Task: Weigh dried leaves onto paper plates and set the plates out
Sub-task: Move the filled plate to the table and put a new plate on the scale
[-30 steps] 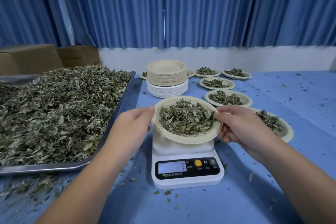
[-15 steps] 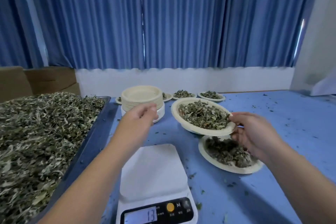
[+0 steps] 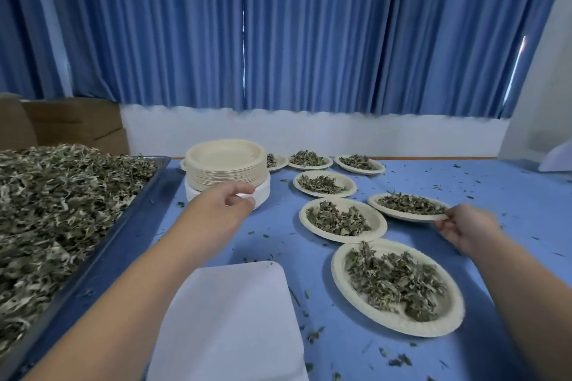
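At the far left, the dried leaves [image 3: 55,210] are lying heaped in the metal tray [image 3: 123,244]. Just right of it, the left hand [image 3: 223,204] is reaching to the stack of paper plates [image 3: 227,165]. Its fingers are half curled against the lower side of the stack, and I cannot tell whether they are catching a rim. Nearer, the scale [image 3: 229,318] is sitting with nothing on its platform. Further right, several set-out plates [image 3: 380,224] of leaves are lying in rows on the table [image 3: 510,204]. At the far right of them, the right hand [image 3: 464,227] is pinching the near-right rim of the filled plate [image 3: 373,201], which is sitting level at or just above the cloth, beside the others.

The step appears to be setting this weighed plate out while fetching a fresh one. Next, the right hand is likely needing to let go cleanly without tipping leaves. The left is needing to peel one single plate off and bring it onto the scale.
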The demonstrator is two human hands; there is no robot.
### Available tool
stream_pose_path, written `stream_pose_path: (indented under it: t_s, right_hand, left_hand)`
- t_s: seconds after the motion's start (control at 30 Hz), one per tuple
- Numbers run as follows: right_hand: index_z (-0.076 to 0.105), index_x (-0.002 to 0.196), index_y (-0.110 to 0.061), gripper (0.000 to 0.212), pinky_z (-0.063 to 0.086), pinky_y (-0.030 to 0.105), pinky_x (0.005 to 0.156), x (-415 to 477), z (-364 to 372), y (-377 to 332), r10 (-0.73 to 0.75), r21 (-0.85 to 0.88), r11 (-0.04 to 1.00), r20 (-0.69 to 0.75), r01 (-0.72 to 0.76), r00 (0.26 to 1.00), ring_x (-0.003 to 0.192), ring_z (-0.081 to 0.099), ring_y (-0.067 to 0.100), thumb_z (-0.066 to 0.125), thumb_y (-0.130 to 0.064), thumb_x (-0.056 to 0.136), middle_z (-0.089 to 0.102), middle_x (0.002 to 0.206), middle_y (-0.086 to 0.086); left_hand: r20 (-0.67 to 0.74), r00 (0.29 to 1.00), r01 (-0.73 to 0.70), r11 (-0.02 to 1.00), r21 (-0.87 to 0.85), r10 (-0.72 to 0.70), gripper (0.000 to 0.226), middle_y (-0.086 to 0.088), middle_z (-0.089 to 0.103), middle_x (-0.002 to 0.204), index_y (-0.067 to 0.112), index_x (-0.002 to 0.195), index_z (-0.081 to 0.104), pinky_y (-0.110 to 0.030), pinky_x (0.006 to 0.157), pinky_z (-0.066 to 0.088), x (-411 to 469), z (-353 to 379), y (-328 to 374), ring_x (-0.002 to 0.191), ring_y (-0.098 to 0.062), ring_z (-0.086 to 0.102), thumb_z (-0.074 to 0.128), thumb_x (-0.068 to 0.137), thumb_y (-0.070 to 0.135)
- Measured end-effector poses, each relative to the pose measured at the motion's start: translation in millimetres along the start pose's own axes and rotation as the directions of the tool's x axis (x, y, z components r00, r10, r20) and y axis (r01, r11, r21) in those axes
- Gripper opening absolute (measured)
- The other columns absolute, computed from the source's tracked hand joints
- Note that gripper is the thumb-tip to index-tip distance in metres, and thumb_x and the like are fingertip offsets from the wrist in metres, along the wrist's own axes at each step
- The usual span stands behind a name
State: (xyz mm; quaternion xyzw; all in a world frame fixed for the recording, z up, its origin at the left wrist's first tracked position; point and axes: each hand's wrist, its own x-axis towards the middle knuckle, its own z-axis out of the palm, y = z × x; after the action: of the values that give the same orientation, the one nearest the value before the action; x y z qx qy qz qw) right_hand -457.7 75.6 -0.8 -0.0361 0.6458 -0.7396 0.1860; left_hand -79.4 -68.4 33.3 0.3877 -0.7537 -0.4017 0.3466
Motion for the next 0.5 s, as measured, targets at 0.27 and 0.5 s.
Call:
stream_pose_path:
  t_s: [0.27, 0.5]
  right_hand:
    - [0.052, 0.114, 0.004, 0.018, 0.049, 0.021, 0.034, 18.2, 5.4, -0.8, 0.014, -0.046, 0.999, -0.013, -0.014, 1.0, 0.055, 0.065, 0.019, 0.051, 0.0, 0.096, 0.061, 0.107, 0.018]
    - [0.033, 0.142, 0.007, 0.052, 0.053, 0.018, 0.047, 29.8, 19.4, 1.9, -0.025, 0.002, 1.0, 0.057, 0.025, 0.998, 0.103, 0.065, 0.025, 0.043, 0.011, 0.091, 0.045, 0.139, 0.025]
  left_hand:
    - [-0.043, 0.997, -0.068, 0.997, -0.045, 0.066, 0.015, -0.001, 0.068, 0.097, 0.04, 0.098, 0.066, -0.032, 0.068, 0.047, 3.1, -7.9, 1.6, 0.093, -0.029, 0.063, 0.058, 0.092, 0.028]
    - [0.011, 0.999, -0.049, 0.999, -0.004, 0.049, 0.016, 0.007, 0.068, 0.092, 0.044, 0.097, 0.065, -0.029, 0.072, 0.049, 2.8, 4.0, -1.9, 0.089, -0.018, 0.064, 0.057, 0.093, 0.031]
